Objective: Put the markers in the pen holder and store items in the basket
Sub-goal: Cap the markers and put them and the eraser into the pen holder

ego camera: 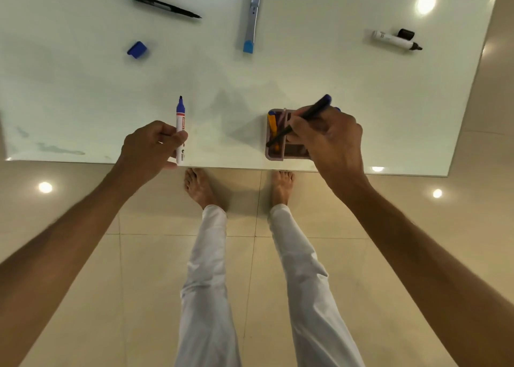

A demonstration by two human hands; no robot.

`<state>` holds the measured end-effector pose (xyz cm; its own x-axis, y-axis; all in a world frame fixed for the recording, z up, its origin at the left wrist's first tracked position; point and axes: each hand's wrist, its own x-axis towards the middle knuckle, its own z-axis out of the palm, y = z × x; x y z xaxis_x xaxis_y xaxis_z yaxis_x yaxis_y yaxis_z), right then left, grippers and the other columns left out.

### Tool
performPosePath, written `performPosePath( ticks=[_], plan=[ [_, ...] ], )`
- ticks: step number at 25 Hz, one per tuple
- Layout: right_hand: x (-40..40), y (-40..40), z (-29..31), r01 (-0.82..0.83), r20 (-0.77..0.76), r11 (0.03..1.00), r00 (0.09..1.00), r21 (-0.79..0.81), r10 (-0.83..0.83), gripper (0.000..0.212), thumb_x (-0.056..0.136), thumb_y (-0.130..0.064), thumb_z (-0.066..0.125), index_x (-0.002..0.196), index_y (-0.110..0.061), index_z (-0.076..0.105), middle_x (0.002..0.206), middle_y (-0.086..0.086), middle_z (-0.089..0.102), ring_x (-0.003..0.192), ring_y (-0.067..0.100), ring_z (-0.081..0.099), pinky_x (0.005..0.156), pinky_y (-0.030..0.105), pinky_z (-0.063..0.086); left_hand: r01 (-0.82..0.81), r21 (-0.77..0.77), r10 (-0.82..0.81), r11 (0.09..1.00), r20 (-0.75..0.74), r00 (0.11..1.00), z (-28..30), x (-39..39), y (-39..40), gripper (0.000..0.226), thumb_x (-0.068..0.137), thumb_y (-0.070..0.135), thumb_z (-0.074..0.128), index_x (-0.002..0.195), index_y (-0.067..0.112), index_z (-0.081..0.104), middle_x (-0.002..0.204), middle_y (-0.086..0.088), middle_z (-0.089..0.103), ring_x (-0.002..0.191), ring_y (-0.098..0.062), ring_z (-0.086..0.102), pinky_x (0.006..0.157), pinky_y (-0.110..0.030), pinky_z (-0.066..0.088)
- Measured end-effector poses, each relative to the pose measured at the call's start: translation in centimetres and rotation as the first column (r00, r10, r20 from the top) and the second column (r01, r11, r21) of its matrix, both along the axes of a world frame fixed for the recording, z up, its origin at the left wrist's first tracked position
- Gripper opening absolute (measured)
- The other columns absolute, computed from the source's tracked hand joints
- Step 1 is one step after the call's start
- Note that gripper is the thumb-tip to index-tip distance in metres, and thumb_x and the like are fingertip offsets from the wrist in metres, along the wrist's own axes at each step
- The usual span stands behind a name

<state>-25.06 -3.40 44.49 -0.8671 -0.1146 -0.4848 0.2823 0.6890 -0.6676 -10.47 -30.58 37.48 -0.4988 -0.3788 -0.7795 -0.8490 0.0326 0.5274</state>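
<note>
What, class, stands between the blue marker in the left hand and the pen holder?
Nothing visible: bare table lies between the blue marker in the left hand and the pen holder. The right hand hovers over the holder, lowering a dark pen in.

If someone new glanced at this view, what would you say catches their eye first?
Probably the right hand lowering a slim black pen into the pen holder at the table's near edge. Next, the left hand holding an uncapped blue marker upright, with its likely blue cap lying farther back.
</note>
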Motion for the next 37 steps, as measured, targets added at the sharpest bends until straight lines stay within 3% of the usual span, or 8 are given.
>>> performPosePath(
  ticks=[5,15,18,22,25,30,32,37],
  plan=[
    [1.0,-0.8,-0.9,-0.171,-0.030,0.972,0.984,0.159,0.178,0.015,0.097,-0.022,0.072,0.104,-0.009,0.074,0.092,-0.002,0.076,0.078,0.007,0.072,0.068,0.003,0.053,-0.107,0.013,0.107,0.994,0.013,0.994,-0.4,2.6,-2.0,0.029,0.096,0.042,0.075,0.111,0.017,0.074,0.105,-0.006,0.080,0.092,-0.027,0.080,0.088,-0.051,0.065],
    [0.0,-1.7,0.6,-0.018,-0.244,0.997,0.969,0.069,0.034,0.036,0.106,-0.032,0.058,0.136,-0.013,0.055,0.108,-0.003,0.073,0.073,0.010,0.075,0.065,0.030,0.066,-0.167,0.064,0.166,0.984,0.025,0.986,-0.2,4.9,-1.8,0.024,0.096,0.042,0.074,0.105,0.021,0.076,0.100,-0.002,0.082,0.092,-0.027,0.080,0.092,-0.055,0.063],
    [-0.9,-2.8,2.4,-0.239,-0.360,0.963,0.893,0.128,0.270,0.045,0.104,-0.019,0.053,0.149,-0.019,0.044,0.102,-0.004,0.070,0.058,0.008,0.066,0.062,0.030,0.059,-0.204,0.145,0.210,0.968,-0.027,0.977,1.2,3.3,-1.1,0.026,0.098,0.039,0.072,0.106,0.015,0.079,0.099,-0.005,0.082,0.089,-0.027,0.080,0.095,-0.054,0.062],
    [0.8,-7.1,1.9,-0.863,-0.073,0.421,0.418,0.279,0.905,0.093,0.101,-0.014,0.057,0.163,-0.048,-0.004,0.129,0.002,0.057,0.054,0.014,0.059,0.048,0.032,0.058,-0.088,0.349,0.153,0.933,-0.161,0.975,4.9,-0.1,0.2,0.019,0.097,0.032,0.070,0.103,0.017,0.080,0.111,-0.018,0.078,0.090,-0.025,0.074,0.081,-0.037,0.064],
    [1.7,-9.7,0.0,-0.885,0.004,0.187,0.209,0.427,0.978,0.064,0.099,-0.020,0.060,0.154,-0.037,0.032,0.139,0.009,0.050,0.060,0.021,0.058,0.051,0.033,0.051,0.090,0.535,0.009,0.840,-0.180,0.984,6.5,-0.9,0.5,0.035,0.092,0.040,0.065,0.108,0.013,0.081,0.102,-0.014,0.081,0.089,-0.026,0.078,0.080,-0.035,0.063],
    [1.2,-10.2,-0.6,-0.682,-0.163,0.696,0.678,0.227,0.717,0.041,0.100,-0.046,0.045,0.086,-0.012,0.062,0.069,0.003,0.059,0.056,0.025,0.058,0.057,0.039,0.055,0.050,0.497,-0.053,0.866,-0.009,0.999,4.9,-1.1,-1.0,0.057,0.104,0.060,0.047,0.109,0.014,0.080,0.103,-0.006,0.083,0.092,-0.024,0.081,0.085,-0.037,0.064],
    [0.7,-10.1,-0.2,-0.314,0.084,0.945,0.943,-0.095,0.322,0.047,0.101,-0.039,0.045,0.076,-0.005,0.065,0.053,0.000,0.054,0.047,0.022,0.052,0.049,0.035,0.047,-0.023,0.253,0.023,0.967,0.003,1.000,3.4,-1.1,-2.6,0.034,0.106,0.047,0.057,0.108,0.020,0.078,0.104,0.001,0.082,0.092,-0.022,0.079,0.086,-0.042,0.060],
    [-0.7,-9.6,2.2,0.227,0.301,0.938,0.943,-0.261,-0.144,0.010,0.101,-0.017,0.063,0.105,-0.012,0.071,0.056,-0.005,0.060,0.051,0.013,0.062,0.048,0.022,0.048,0.126,-0.448,-0.168,0.885,-0.055,0.984,-1.6,-2.7,-8.3,0.045,0.093,0.030,0.076,0.132,0.016,0.059,0.139,-0.010,0.048,0.107,-0.027,0.065,0.093,-0.037,0.052]
  ],
)
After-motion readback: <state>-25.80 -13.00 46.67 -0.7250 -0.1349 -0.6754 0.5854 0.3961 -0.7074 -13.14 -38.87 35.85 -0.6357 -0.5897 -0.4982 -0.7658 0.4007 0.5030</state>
